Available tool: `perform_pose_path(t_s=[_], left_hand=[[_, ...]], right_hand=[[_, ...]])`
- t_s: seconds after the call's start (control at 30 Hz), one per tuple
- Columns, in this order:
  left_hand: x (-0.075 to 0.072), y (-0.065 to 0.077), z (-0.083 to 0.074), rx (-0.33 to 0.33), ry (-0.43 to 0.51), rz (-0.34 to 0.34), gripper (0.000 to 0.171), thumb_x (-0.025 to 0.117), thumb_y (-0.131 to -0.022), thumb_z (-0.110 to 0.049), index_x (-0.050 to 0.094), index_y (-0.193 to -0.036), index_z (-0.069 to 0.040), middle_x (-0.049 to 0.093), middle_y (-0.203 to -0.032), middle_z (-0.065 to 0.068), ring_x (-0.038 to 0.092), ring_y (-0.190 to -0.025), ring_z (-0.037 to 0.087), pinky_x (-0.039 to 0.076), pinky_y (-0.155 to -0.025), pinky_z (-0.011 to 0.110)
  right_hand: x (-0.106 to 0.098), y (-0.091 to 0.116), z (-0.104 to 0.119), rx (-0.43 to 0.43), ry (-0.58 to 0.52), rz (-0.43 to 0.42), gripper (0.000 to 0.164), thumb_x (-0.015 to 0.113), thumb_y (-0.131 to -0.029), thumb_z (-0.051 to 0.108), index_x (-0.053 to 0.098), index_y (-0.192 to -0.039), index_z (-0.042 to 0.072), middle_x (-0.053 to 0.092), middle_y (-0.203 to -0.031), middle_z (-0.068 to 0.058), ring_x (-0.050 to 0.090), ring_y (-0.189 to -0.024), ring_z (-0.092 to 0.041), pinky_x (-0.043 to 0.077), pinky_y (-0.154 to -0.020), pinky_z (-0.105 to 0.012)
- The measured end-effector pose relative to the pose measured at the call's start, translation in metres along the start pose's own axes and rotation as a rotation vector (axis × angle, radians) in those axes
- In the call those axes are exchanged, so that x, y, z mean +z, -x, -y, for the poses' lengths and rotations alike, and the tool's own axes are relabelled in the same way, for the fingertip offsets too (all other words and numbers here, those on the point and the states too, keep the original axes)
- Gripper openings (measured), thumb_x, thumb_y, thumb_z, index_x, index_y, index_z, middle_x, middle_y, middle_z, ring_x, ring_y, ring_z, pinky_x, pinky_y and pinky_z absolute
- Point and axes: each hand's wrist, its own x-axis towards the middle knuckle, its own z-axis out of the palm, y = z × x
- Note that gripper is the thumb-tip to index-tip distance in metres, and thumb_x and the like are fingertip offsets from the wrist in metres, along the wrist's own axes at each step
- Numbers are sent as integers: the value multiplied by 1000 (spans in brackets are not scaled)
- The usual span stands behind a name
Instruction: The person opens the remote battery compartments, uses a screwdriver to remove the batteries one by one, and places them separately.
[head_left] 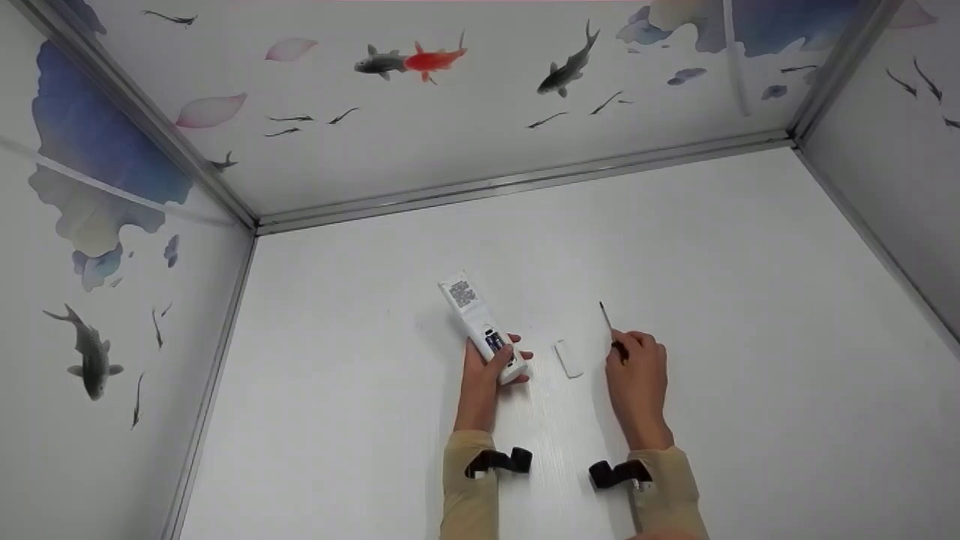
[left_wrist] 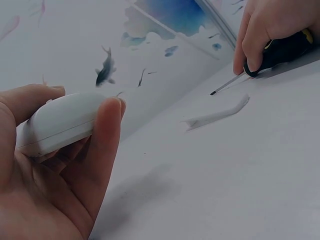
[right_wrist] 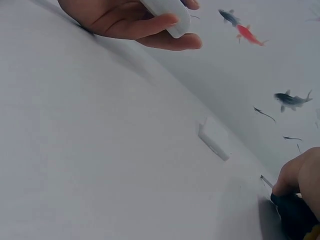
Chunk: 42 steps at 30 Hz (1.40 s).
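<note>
A white remote control is held up in my left hand, its back turned to the head camera. Dark batteries show in its uncovered compartment, and my left thumb lies over the lower end. In the left wrist view the remote's rounded white end sits between thumb and fingers. My right hand grips a screwdriver by its black and yellow handle, low over the table. The thin shaft points away from me. Between the hands a white battery cover lies on the table.
The white tabletop is bounded at the back by a metal edge rail. White panels with painted fish rise at the back and both sides. A black wrist camera is strapped over each beige sleeve.
</note>
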Motion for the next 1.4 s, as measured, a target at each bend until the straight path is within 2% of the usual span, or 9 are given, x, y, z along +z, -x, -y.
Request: perform_pose_path(t_s=[0.2, 0.4, 0.63, 0.87, 1.0, 1.2, 1.4], left_hand=[[-1, -1, 2, 4, -11, -6, 55, 61, -85, -31, 31, -129, -19, 50, -119, 15, 57, -99, 32, 51, -70, 44], [-1, 0, 1, -3, -28, -9, 55, 60, -85, -31, 31, -131, -19, 50, -118, 13, 56, -99, 31, 50, -70, 44], [0, 0, 1, 1, -18, -14, 56, 61, -85, -29, 31, -131, -17, 51, -117, 13, 57, -98, 31, 51, -68, 44], [0, 1, 0, 13, -15, 9, 56, 59, -86, -27, 29, -132, -17, 50, -118, 14, 57, -98, 31, 51, -68, 44], [-1, 0, 2, 29, -7, 24, 56, 58, -87, -26, 28, -132, -13, 48, -119, 18, 56, -98, 32, 51, -66, 42], [-1, -1, 4, 32, -19, 14, 56, 60, -85, -27, 30, -130, -12, 48, -118, 20, 57, -96, 32, 52, -64, 42], [0, -2, 3, 39, -27, 13, 52, 60, -86, -26, 31, -128, -13, 50, -117, 19, 58, -95, 33, 52, -63, 42]], right_hand=[[1, 0, -1, 12, -7, 0, 25, 54, -87, 12, 64, -109, 9, 53, -105, -8, 44, -96, -24, 41, -75, -37], [0, 0, -1, 41, -67, -6, 22, 53, -88, 18, 64, -107, 13, 51, -106, -4, 43, -98, -20, 41, -74, -34], [-2, 2, -1, 16, -194, -92, 21, 51, -89, 22, 64, -104, 15, 48, -104, 4, 43, -94, -13, 42, -71, -29], [-5, 4, 7, -160, -178, -250, 18, 53, -88, 16, 66, -100, 12, 53, -100, 1, 42, -93, -17, 36, -73, -30], [-6, 8, 15, -274, -189, -307, 18, 53, -87, 11, 65, -100, 9, 55, -96, -2, 43, -88, -18, 37, -70, -26], [2, 15, 26, -440, -253, -308, 21, 58, -84, 3, 65, -103, 8, 57, -94, -2, 44, -85, -17, 38, -70, -22], [18, 26, 38, -591, -239, -230, 25, 62, -80, 4, 64, -105, 9, 56, -93, -2, 48, -83, -14, 39, -71, -24]])
